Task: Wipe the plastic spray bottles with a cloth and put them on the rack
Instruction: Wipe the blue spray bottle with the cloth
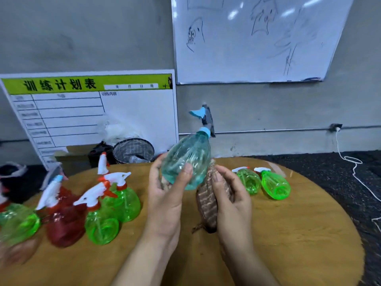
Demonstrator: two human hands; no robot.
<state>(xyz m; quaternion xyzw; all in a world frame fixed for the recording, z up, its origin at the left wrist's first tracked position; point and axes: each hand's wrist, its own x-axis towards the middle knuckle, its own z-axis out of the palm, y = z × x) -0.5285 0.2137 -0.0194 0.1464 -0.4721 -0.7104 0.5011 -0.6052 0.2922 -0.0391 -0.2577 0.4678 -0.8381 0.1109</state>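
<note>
Bottle [186, 162], pale blue and held tilted above the table [288, 234] in the left hand [167, 195] while the right hand [231, 195] grasps the cloth [207, 205] against it, could slip if wiping pushes too hard.

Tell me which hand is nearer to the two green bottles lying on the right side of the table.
Right. The right hand, holding the cloth, is just beside the two green bottles; the left hand is farther, gripping the blue bottle.

A grey wall [82, 34] carries a scribbled whiteboard [257, 38] above dark carpet [329, 168].
</note>
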